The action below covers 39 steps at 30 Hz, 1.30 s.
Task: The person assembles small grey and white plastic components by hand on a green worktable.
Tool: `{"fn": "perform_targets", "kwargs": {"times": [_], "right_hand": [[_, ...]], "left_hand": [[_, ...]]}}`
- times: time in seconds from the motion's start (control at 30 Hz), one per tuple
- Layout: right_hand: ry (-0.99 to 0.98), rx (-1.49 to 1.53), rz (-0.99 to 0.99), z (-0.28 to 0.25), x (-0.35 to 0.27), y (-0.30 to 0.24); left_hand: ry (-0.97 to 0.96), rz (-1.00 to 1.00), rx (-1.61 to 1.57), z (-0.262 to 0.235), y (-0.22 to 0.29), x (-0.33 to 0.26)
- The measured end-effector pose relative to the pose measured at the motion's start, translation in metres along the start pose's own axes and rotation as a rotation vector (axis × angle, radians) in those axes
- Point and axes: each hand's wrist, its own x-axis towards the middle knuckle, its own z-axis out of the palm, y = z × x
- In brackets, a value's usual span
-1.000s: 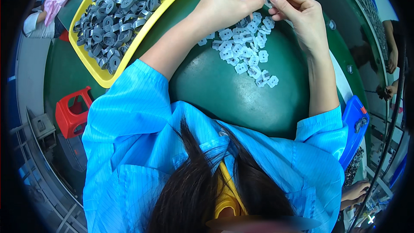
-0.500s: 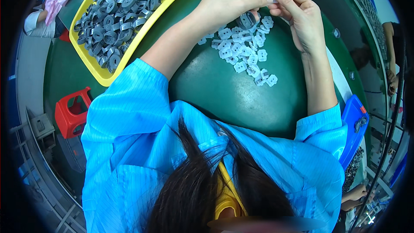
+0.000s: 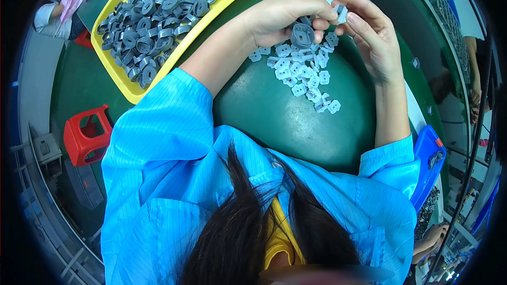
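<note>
My left hand (image 3: 288, 17) is closed, with a grey ring-shaped plastic part (image 3: 302, 36) held under its curled fingers. Its thumb and forefinger reach to a small translucent white plastic piece (image 3: 341, 13). That piece is pinched by my right hand (image 3: 376, 37), between thumb and fingers. Below both hands, a loose pile of similar translucent pieces (image 3: 299, 68) lies on the green tabletop (image 3: 264, 105). Whether anything else is inside my left palm is hidden.
A yellow tray (image 3: 182, 66) heaped with grey ring-shaped parts (image 3: 142, 29) stands at the left. A red stool (image 3: 87, 136) is beyond my left elbow, a blue tray (image 3: 426, 166) beside my right sleeve. Other people's hands (image 3: 434, 236) show at the right edge.
Both hands have come slightly nearer to me. The right fingers have opened a little, so the translucent piece shows more, and the grey ring part in my left hand has turned into clearer view.
</note>
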Motion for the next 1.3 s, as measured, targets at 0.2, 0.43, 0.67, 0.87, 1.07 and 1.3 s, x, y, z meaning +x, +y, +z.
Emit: {"fn": "perform_targets", "kwargs": {"times": [0.2, 0.43, 0.67, 0.87, 1.07, 1.3], "right_hand": [[-0.116, -0.132, 0.097, -0.026, 0.007, 0.002], [0.187, -0.017, 0.169, -0.032, 0.008, 0.013], [0.264, -0.276, 0.007, 0.003, 0.004, 0.014], [0.141, -0.200, 0.143, -0.009, 0.004, 0.009], [0.128, -0.164, 0.175, -0.010, 0.005, 0.010], [-0.018, -0.019, 0.228, -0.025, 0.008, 0.017]], "left_hand": [[-0.103, -0.033, 0.064, -0.003, -0.007, 0.003], [0.243, 0.405, 0.326, -0.003, -0.016, 0.015], [0.454, 0.841, 0.972, 0.006, -0.023, 0.010], [0.437, 1.041, 1.051, 0.011, -0.021, 0.012], [0.383, 1.005, 1.022, 0.015, -0.024, 0.010], [0.357, 0.902, 0.894, 0.026, -0.025, 0.009]]}}
